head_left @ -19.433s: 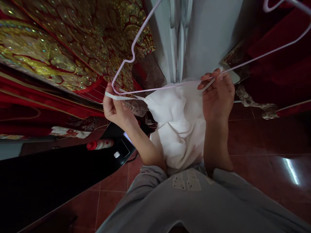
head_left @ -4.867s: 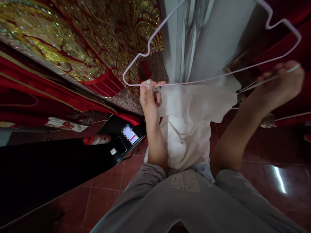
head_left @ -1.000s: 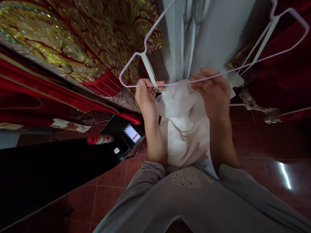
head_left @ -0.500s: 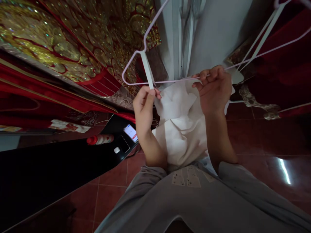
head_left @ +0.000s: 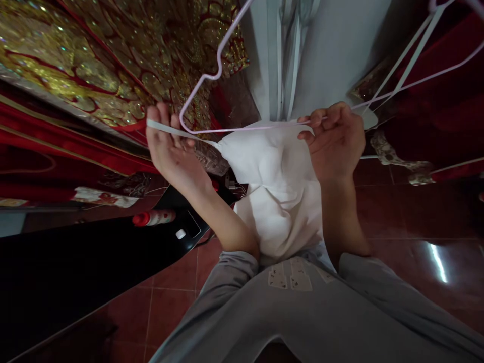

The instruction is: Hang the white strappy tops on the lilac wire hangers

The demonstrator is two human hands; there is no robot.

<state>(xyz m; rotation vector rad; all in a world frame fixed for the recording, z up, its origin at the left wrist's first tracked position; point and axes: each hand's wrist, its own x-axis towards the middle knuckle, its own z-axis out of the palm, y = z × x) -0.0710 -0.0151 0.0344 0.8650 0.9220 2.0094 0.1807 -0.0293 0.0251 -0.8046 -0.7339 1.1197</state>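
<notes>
A pale pink wire hanger (head_left: 230,130) is held out in front of me. My right hand (head_left: 335,138) has its fingers curled round the hanger's bottom bar near the right end. A loop of white strap (head_left: 166,128) lies across the raised fingers of my left hand (head_left: 172,143), beyond the hanger's left corner. That strap stretches taut to the upper left corner of a white cloth garment (head_left: 278,166), which hangs below the bar in front of my body. Two more white straps (head_left: 410,58) run up across the hanger's right side.
Gold-sequined red garments (head_left: 124,65) hang at the left, and dark red cloth (head_left: 449,101) at the right. A black table (head_left: 75,262) at lower left bears a red-capped bottle (head_left: 155,218), a dark phone (head_left: 194,227) and a small white case (head_left: 180,234). Red tiles (head_left: 174,302) cover the floor.
My left hand has moved left and slightly up, carrying the strap off the hanger's left shoulder and out past its corner. My right hand stays on the bar. The lit phone is now hidden.
</notes>
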